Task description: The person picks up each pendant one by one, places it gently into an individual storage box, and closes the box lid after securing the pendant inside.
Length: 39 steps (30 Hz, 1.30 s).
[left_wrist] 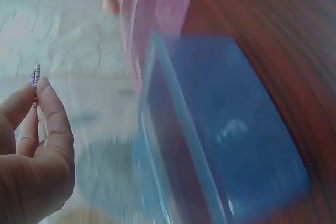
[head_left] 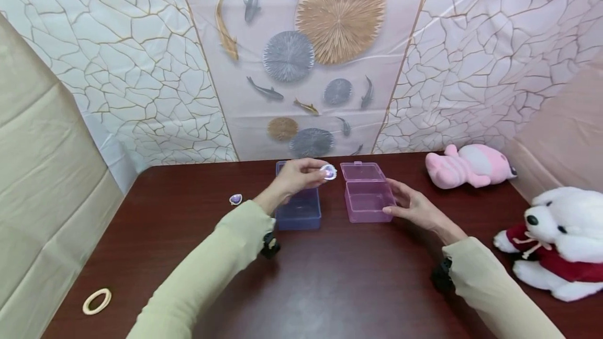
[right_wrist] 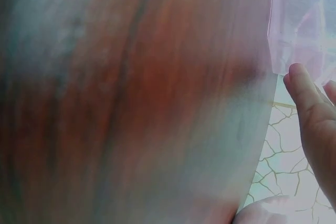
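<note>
Between thumb and fingertips my left hand (head_left: 299, 178) pinches a purple gem ornament with a sparkly silver rim (head_left: 328, 172), seen edge-on in the left wrist view. That hand is above an open blue plastic box (head_left: 298, 219) and partly hides it. Right of it stands a pink plastic box (head_left: 369, 204), its lid (head_left: 363, 172) tipped back. My right hand (head_left: 414, 207) grips the pink box's right side, thumb at the front corner and fingers farther back. A second purple gem ornament (head_left: 235, 199) lies on the table left of the blue box.
A pale ring (head_left: 97, 301) lies at the table's near left. At the right are a pink plush toy (head_left: 471, 165) and a white plush dog (head_left: 560, 242) in red. The dark wooden table (head_left: 325, 281) ends at a patterned backdrop.
</note>
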Tool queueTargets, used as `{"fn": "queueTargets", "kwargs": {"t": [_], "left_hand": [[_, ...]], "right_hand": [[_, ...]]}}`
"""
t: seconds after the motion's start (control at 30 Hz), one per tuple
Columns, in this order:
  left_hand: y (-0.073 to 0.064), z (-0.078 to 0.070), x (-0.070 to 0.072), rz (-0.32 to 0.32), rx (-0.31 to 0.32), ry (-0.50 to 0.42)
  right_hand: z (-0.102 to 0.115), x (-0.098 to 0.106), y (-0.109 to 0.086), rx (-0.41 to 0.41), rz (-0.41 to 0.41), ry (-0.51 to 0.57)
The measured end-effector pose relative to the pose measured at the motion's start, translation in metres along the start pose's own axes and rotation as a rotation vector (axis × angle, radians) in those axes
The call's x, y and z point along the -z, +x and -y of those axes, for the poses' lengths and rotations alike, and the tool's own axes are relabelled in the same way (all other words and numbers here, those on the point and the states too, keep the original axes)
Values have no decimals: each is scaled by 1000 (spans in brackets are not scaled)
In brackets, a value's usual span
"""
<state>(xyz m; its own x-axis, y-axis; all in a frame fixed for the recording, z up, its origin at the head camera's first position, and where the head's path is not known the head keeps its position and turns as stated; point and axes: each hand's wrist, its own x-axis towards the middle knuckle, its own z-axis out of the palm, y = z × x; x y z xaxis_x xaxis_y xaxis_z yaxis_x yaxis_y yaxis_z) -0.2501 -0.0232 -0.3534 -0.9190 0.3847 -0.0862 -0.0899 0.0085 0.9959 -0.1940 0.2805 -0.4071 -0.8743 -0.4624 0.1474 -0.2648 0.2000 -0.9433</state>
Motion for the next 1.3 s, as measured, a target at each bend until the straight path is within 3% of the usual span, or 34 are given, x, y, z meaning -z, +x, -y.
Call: {"fn": "queueTargets", "kwargs": {"t": [0.03, 0.13, 0.33, 0.47, 0.7, 0.9, 1.3], "left_hand": [[4, 1, -10, 12, 5, 5], [16, 6, -37, 44, 24, 16], [32, 21, -70, 54, 62, 53], [40, 29, -79, 66, 104, 83], [47, 34, -90, 99, 112, 175], [51, 34, -97, 93, 106, 345], [51, 31, -112, 140, 125, 587]], "right_hand": [[-8, -2, 2, -18, -57, -23], [-15, -5, 4, -81, -127, -70], [-20, -1, 4, -92, -79, -56], [-20, -4, 5, -99, -77, -42], [-21, -2, 3, -86, -81, -59], [-22, -1, 3, -53, -74, -78], [-19, -1, 3, -44, -66, -79]]}}
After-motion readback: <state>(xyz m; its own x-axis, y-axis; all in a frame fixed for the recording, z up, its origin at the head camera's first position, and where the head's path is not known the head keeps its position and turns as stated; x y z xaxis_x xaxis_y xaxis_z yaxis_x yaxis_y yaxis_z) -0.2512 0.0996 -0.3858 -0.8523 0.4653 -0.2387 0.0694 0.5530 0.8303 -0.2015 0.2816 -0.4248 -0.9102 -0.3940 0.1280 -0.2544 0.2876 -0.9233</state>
